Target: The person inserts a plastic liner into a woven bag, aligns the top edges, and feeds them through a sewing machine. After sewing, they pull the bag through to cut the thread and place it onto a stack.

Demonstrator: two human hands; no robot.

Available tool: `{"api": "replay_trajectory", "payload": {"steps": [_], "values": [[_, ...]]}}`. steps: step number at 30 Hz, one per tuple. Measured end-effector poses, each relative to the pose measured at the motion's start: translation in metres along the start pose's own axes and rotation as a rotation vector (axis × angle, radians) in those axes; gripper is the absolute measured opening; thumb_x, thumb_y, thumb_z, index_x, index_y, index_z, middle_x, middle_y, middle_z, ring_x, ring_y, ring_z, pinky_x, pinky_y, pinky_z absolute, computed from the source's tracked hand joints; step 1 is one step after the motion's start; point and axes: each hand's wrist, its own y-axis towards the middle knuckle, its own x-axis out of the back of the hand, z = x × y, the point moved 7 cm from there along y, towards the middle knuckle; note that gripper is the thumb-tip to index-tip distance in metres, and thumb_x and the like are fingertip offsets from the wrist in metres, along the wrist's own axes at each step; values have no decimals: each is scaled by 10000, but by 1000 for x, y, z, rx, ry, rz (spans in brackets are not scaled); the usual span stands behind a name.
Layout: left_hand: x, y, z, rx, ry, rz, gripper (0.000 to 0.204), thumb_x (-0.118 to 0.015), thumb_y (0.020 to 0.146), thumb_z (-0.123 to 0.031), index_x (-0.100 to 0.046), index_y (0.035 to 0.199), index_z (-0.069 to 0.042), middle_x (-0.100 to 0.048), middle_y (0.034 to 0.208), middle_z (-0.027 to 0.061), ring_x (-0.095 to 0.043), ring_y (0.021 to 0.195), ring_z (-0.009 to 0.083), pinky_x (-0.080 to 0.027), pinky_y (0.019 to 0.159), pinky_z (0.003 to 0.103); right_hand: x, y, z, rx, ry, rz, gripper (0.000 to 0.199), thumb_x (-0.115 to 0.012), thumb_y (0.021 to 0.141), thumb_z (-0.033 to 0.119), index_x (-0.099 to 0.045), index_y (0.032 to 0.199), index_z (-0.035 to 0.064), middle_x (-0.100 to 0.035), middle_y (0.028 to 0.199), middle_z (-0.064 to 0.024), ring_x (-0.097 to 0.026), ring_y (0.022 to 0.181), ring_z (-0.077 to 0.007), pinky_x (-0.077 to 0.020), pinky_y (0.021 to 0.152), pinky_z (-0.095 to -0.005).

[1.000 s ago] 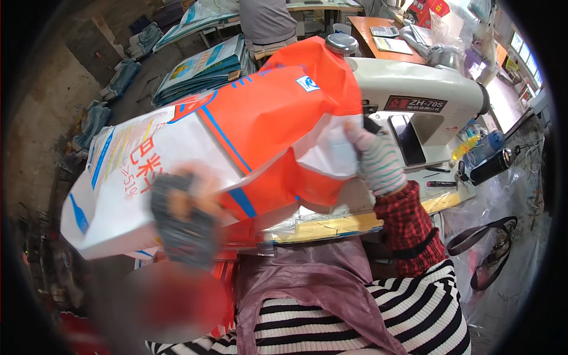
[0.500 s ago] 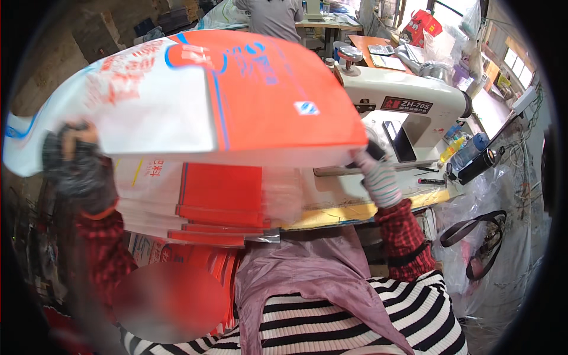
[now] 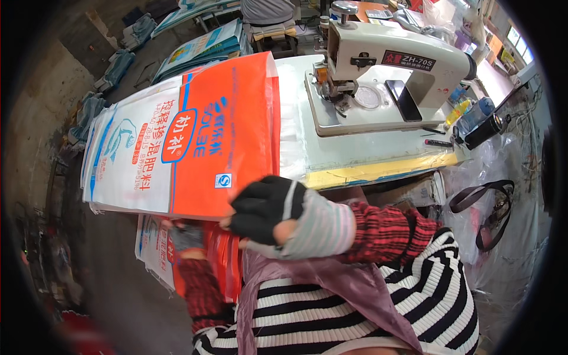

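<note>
A large orange and white woven sack [image 3: 195, 136] lies flat on top of a pile of like sacks, on the table left of the sewing machine [image 3: 390, 65]. My right hand [image 3: 290, 216], in a grey and black glove, reaches across my body and its curled fingertips grip the sack's near edge at the orange corner. My left hand [image 3: 188, 238], in a dark glove, sits lower, half under the pile's overhanging edge. It rests against more sacks [image 3: 155, 242] that hang below the table. Its fingers are partly hidden.
A dark phone [image 3: 403, 99] lies on the white sewing machine's bed. Bottles [image 3: 473, 121] stand at the table's right end, and a black strap [image 3: 482, 204] hangs beside clear plastic wrap. More sack piles [image 3: 207, 44] and a seated person [image 3: 269, 12] are farther back.
The sack was held up in the air by both hands, swung over to the left, and now lies flat on the pile. My left hand has dropped below the pile's edge.
</note>
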Motion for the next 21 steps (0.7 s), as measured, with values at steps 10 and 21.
{"api": "replay_trajectory", "payload": {"steps": [10, 21], "values": [[-54, -65, 127, 375, -112, -971, 317, -550, 840, -244, -514, 1077, -37, -542, 1117, 138, -517, 1029, 265, -413, 907, 457, -141, -73, -59, -175, 179, 278, 225, -503, 772, 180, -595, 925, 43, -612, 805, -143, -596, 811, -293, -461, 718, -389], [-100, -141, 21, 233, 894, -1251, 268, -588, 826, -184, -504, 1026, -26, -549, 1014, 87, -545, 925, 248, -461, 824, 413, -119, -66, -208, -203, -102, 207, 425, -456, 837, 210, -465, 1209, 5, -504, 1241, -138, -519, 1074, -306, -397, 931, -336]]}}
